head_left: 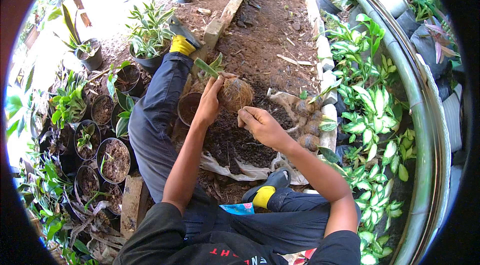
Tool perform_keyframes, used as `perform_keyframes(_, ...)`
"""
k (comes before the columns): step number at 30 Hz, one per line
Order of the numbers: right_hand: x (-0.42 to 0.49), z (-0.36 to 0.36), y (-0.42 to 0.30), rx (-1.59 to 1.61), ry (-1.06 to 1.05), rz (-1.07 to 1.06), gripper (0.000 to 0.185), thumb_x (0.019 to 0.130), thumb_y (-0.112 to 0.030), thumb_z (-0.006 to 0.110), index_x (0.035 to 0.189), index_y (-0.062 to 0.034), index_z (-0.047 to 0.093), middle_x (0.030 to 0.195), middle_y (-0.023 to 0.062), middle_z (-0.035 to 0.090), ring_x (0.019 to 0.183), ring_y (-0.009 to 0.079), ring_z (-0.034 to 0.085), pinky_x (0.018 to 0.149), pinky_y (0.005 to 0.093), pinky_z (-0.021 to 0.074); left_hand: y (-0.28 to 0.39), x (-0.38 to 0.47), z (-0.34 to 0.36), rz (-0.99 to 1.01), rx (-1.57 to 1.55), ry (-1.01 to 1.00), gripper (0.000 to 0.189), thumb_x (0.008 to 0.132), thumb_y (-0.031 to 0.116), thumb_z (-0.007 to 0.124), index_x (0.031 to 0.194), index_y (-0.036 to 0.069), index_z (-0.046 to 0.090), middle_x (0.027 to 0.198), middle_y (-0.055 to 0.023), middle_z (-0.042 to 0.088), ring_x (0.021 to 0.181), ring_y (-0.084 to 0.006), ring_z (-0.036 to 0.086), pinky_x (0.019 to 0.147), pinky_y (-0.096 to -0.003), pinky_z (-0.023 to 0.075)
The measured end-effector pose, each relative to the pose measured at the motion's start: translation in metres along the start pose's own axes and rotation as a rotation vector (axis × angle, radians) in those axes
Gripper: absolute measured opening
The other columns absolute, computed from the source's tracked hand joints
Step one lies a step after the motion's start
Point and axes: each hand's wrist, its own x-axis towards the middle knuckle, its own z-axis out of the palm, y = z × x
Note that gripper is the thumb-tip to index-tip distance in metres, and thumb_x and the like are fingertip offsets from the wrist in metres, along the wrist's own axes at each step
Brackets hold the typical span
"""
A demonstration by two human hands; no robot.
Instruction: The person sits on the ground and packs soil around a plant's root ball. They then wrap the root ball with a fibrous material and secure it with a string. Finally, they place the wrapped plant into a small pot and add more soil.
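My left hand (212, 100) grips a plant with a thick green leaf (205, 67), whose base is wrapped in a round ball of brown fiber (236, 94). Just below and to the right of the ball, my right hand (255, 124) is closed, thumb against forefinger, on what looks like a thin string running up to the ball. Beneath both hands lies dark soil (232, 145) on a pale sheet (249, 172). Several similar fiber balls (309, 141) rest right of the soil, some with leaves. A round pot (188, 107) stands left of my left hand.
Several black pots with soil (113, 160) and plants crowd the left side. A wooden block (132, 201) lies near my left thigh. Pale edging blocks (325, 53) line the dirt path on the right, beside leafy variegated plants (369, 115) and a curved bamboo pole (420, 122).
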Motion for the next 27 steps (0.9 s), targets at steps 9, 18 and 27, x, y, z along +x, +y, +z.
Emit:
perform_keyframes(9,0.009,-0.006,0.026,0.484,-0.222,0.316,0.034,0.103,-0.038,0.048,0.082,-0.0124,0.052,0.066,-0.0086,0.034,0.054,0.0031,0.03,0.048,0.0224,0.0249,0.018,-0.007,0.011,-0.07,-0.249,-0.011,0.032,0.106,0.027,0.04,0.124,0.006,0.054,0.123,-0.0101,0.061,0.114,-0.0194,0.059,0.098,-0.0392,0.0501)
perform_keyframes(18,0.015,-0.035,0.053,0.699,-0.252,0.331,0.023,0.102,-0.03,0.053,0.095,-0.0095,0.062,0.071,-0.0055,0.051,0.058,0.0067,0.045,0.051,0.0246,0.0371,0.022,-0.014,0.024,-0.096,-0.511,-0.338,0.025,0.1,0.031,0.049,0.107,0.007,0.052,0.121,-0.0145,0.058,0.116,-0.0284,0.057,0.101,-0.0453,0.047)
perform_keyframes(27,0.021,-0.066,0.023,0.675,0.072,0.392,0.024,0.098,-0.035,0.057,0.084,-0.0155,0.059,0.071,-0.0051,0.054,0.056,0.009,0.051,0.05,0.025,0.0426,0.026,-0.02,0.021,-0.169,-0.203,-0.442,0.03,0.101,0.032,0.049,0.115,0.005,0.053,0.12,-0.0139,0.058,0.116,-0.0245,0.056,0.101,-0.0403,0.045)
